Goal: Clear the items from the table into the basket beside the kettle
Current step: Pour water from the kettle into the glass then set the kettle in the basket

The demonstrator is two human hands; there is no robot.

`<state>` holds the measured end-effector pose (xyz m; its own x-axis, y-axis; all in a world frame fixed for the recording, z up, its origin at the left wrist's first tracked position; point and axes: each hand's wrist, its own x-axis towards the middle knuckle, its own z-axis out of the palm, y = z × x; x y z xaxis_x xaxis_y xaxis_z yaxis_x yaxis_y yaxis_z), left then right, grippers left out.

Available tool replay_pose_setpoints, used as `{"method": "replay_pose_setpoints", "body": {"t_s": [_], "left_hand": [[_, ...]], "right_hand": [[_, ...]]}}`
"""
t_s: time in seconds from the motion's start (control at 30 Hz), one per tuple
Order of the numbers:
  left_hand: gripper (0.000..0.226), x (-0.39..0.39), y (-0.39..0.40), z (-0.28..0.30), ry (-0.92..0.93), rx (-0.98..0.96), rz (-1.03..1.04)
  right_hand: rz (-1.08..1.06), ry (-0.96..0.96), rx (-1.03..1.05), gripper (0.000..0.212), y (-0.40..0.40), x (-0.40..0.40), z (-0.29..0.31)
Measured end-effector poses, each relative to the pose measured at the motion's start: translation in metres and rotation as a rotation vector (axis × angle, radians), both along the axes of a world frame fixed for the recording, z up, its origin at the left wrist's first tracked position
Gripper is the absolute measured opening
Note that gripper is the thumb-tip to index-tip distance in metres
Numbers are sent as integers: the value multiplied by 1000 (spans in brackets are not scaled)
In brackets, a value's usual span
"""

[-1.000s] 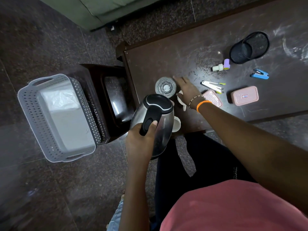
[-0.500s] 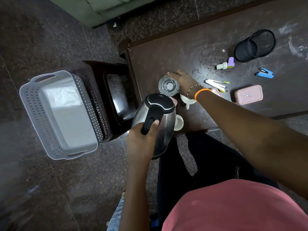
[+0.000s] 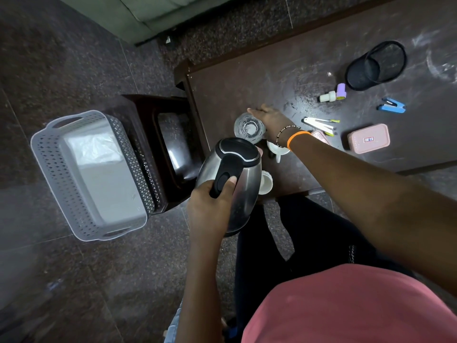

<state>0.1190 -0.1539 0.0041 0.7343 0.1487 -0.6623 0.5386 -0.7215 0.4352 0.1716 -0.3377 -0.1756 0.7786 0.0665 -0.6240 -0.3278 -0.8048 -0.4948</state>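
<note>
The grey perforated basket (image 3: 89, 174) sits on the dark floor to the left of a low dark stool (image 3: 170, 147), holding only a clear plastic bag (image 3: 95, 147) at its far end. The left hand (image 3: 210, 206) grips the black handle of a stainless steel kettle (image 3: 232, 174), thumb on top, holding it at the near left corner of the dark wooden table (image 3: 247, 90). Just beyond the kettle a clear drinking glass (image 3: 249, 127) stands on the table, and the right hand (image 3: 270, 120) reaches beside it, fingers stretched out along its far rim; whether they actually grasp it cannot be told. A white cup (image 3: 277, 148) lies under that wrist, and another white cup (image 3: 265, 181) peeks out beside the kettle. Farther right lie a white pen-like tool (image 3: 319, 122), a pink box (image 3: 368, 138), a blue stapler (image 3: 392, 106), a small white and purple bottle (image 3: 333, 94) and a tipped black mesh pen holder (image 3: 376, 65).
</note>
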Motion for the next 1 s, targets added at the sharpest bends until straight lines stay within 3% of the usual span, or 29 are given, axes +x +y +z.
{"method": "replay_pose_setpoints", "body": {"t_s": [1.0], "left_hand": [[47, 2, -11, -3, 22, 24, -28]], "right_hand": [[-37, 19, 68, 68, -3, 1, 1]]}}
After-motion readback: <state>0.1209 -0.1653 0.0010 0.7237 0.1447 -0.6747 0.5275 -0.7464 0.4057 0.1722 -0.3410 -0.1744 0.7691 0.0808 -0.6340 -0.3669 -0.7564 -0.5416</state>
